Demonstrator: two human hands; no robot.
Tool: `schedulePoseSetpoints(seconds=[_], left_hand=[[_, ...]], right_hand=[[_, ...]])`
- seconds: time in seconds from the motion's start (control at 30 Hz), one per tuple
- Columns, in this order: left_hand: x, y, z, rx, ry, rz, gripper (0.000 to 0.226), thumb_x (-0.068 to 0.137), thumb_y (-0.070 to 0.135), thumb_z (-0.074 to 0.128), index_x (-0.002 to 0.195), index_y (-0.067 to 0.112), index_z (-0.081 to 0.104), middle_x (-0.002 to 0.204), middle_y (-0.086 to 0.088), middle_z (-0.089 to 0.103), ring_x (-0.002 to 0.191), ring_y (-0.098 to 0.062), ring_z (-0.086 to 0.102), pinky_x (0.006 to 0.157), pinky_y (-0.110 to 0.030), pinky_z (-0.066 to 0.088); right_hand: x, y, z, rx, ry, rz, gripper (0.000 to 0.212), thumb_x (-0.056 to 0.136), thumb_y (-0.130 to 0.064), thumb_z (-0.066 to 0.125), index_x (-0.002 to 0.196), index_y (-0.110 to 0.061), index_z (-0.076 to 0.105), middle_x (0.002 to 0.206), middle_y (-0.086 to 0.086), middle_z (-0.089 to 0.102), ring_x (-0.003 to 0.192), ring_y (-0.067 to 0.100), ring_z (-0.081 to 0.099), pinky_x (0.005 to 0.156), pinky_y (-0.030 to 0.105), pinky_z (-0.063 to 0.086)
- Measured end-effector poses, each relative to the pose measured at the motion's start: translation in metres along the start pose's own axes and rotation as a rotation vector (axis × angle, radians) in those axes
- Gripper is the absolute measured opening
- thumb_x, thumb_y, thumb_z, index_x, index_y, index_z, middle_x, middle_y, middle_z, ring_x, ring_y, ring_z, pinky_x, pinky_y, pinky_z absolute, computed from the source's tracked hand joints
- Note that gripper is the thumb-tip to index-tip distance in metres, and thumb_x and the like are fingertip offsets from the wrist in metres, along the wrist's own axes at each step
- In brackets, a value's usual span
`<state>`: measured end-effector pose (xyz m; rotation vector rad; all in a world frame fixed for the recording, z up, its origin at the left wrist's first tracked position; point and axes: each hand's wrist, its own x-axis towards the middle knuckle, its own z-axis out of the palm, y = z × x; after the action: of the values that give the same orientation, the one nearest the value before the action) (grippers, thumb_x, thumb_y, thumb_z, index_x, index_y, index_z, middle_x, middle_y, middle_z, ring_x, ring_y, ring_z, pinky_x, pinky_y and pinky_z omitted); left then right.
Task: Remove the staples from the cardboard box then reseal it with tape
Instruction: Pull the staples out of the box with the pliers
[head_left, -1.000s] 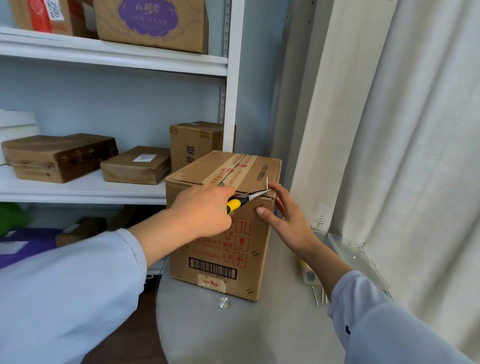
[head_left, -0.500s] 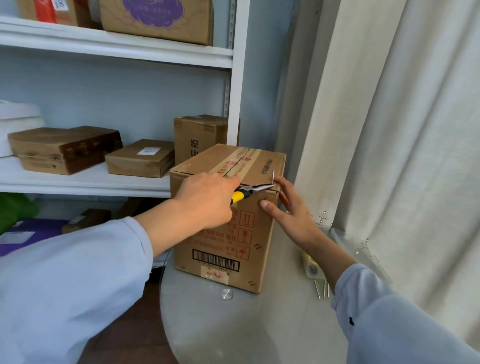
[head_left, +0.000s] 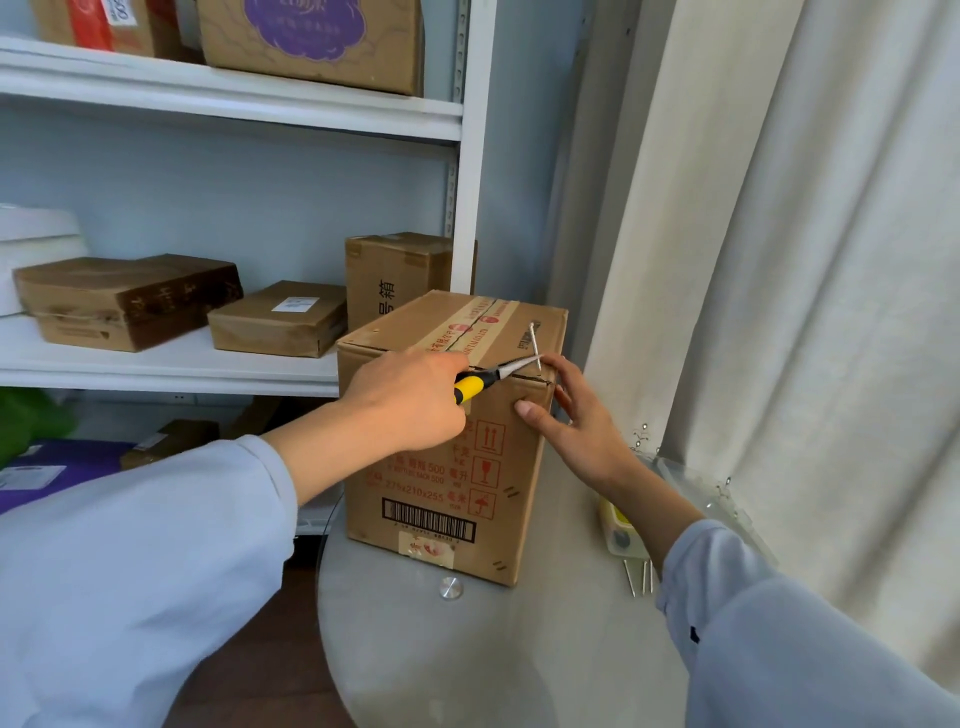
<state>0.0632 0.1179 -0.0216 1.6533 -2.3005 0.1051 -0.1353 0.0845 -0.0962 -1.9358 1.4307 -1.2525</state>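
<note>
Cream curtain (head_left: 810, 260) hangs down the right side, and white shelving (head_left: 228, 109) fills the left, carrying several brown parcels (head_left: 130, 299). Below them a round grey table (head_left: 519, 649) bears the cardboard box (head_left: 447, 467), which stands upright near the table's far edge, just in front of the shelf post, with a barcode and red handling marks on its near face and a strip of printed tape (head_left: 478, 327) running along the closed top flaps. Pale blue sleeves (head_left: 130, 571) cover both forearms. The left hand (head_left: 410, 400) is clenched around the yellow-and-black handles of the pliers (head_left: 488, 376), whose slim metal nose reaches right across the box's top near edge. The right hand (head_left: 576, 421) braces the box's upper right corner, fingers straight and spread, thumb pressed flat on the near face, gripping nothing. At the pliers' tip a thin metal staple (head_left: 535, 345) stands up from the top of the box near that corner. Beside the right forearm a few loose metal pins (head_left: 640, 577) lie on the table, next to a small yellow-topped object (head_left: 615, 525) partly hidden by the arm.
</note>
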Motion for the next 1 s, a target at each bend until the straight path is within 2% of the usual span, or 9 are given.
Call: schedulePoseSetpoints(seconds=[0.1, 0.2, 0.3, 0.43, 0.5, 0.6, 0.87, 0.93, 1.0], left_hand=[[0.001, 0.001, -0.010, -0.029, 0.066, 0.022, 0.020, 0.085, 0.021, 0.052, 0.104, 0.026, 0.054, 0.090, 0.000, 0.060, 0.072, -0.019, 0.056, 0.052, -0.025, 0.040], [-0.004, 0.003, -0.015, 0.013, 0.037, 0.038, 0.024, 0.084, 0.020, 0.053, 0.107, 0.027, 0.055, 0.093, 0.000, 0.060, 0.072, -0.018, 0.055, 0.051, -0.025, 0.040], [-0.014, 0.003, -0.009, -0.010, -0.029, 0.023, 0.028, 0.083, 0.019, 0.053, 0.109, 0.028, 0.055, 0.091, 0.001, 0.058, 0.070, -0.016, 0.054, 0.053, -0.026, 0.044], [-0.023, 0.011, 0.002, -0.059, -0.075, 0.037, 0.017, 0.082, 0.017, 0.053, 0.097, 0.024, 0.055, 0.080, 0.001, 0.055, 0.068, -0.014, 0.054, 0.054, -0.027, 0.043], [-0.027, 0.017, 0.006, -0.079, -0.098, 0.048, 0.012, 0.084, 0.016, 0.053, 0.093, 0.023, 0.054, 0.079, 0.000, 0.055, 0.068, -0.016, 0.055, 0.055, -0.027, 0.044], [-0.029, 0.026, 0.015, -0.083, -0.126, 0.049, 0.012, 0.084, 0.015, 0.052, 0.093, 0.023, 0.052, 0.077, -0.001, 0.054, 0.066, -0.017, 0.052, 0.053, -0.027, 0.040], [-0.026, 0.043, 0.050, -0.085, -0.276, 0.002, 0.022, 0.081, 0.014, 0.050, 0.101, 0.021, 0.054, 0.082, -0.002, 0.054, 0.073, -0.022, 0.054, 0.054, -0.026, 0.038], [-0.027, 0.047, 0.069, -0.139, -0.346, -0.022, 0.018, 0.081, 0.014, 0.050, 0.098, 0.019, 0.054, 0.080, -0.002, 0.053, 0.071, -0.021, 0.052, 0.054, -0.026, 0.037], [-0.028, 0.051, 0.093, -0.248, -0.439, -0.059, 0.016, 0.081, 0.014, 0.052, 0.096, 0.014, 0.057, 0.078, -0.003, 0.056, 0.068, -0.020, 0.052, 0.053, -0.025, 0.037]], right_hand=[[0.002, -0.004, -0.001, -0.160, 0.024, 0.048, 0.065, 0.089, -0.049, 0.056, 0.144, -0.040, 0.024, 0.145, -0.005, 0.045, 0.133, 0.026, 0.042, 0.105, 0.045, 0.037], [0.001, -0.010, 0.000, -0.163, 0.023, 0.079, 0.078, 0.086, -0.051, 0.061, 0.149, -0.033, 0.019, 0.153, -0.003, 0.033, 0.141, 0.024, 0.032, 0.110, 0.045, 0.031], [-0.008, -0.019, -0.003, -0.233, 0.134, 0.062, 0.073, 0.082, -0.053, 0.063, 0.145, -0.027, 0.037, 0.153, -0.002, 0.035, 0.140, 0.018, 0.032, 0.110, 0.040, 0.032], [-0.024, -0.026, -0.013, -0.331, 0.324, -0.034, 0.034, 0.086, -0.045, 0.063, 0.111, -0.023, 0.069, 0.109, -0.003, 0.068, 0.095, 0.011, 0.062, 0.082, 0.036, 0.054], [-0.033, -0.030, -0.016, -0.365, 0.323, -0.055, 0.020, 0.088, -0.035, 0.062, 0.096, -0.021, 0.074, 0.090, -0.003, 0.070, 0.080, 0.012, 0.061, 0.073, 0.035, 0.054], [-0.044, -0.030, -0.019, -0.376, 0.331, -0.053, 0.019, 0.088, -0.025, 0.059, 0.081, -0.016, 0.074, 0.076, 0.002, 0.069, 0.075, 0.020, 0.061, 0.070, 0.037, 0.053], [-0.053, -0.003, -0.023, -0.577, 0.158, 0.272, 0.021, 0.091, -0.023, 0.056, 0.101, -0.017, 0.074, 0.099, 0.013, 0.069, 0.100, 0.034, 0.060, 0.078, 0.034, 0.048], [-0.058, 0.017, -0.027, -0.557, 0.133, 0.405, 0.018, 0.089, -0.021, 0.059, 0.097, -0.012, 0.072, 0.100, 0.012, 0.070, 0.101, 0.032, 0.062, 0.080, 0.033, 0.050], [-0.069, 0.038, -0.031, -0.512, 0.123, 0.501, 0.010, 0.085, -0.016, 0.061, 0.080, -0.011, 0.068, 0.097, 0.010, 0.071, 0.097, 0.030, 0.064, 0.076, 0.029, 0.050]])
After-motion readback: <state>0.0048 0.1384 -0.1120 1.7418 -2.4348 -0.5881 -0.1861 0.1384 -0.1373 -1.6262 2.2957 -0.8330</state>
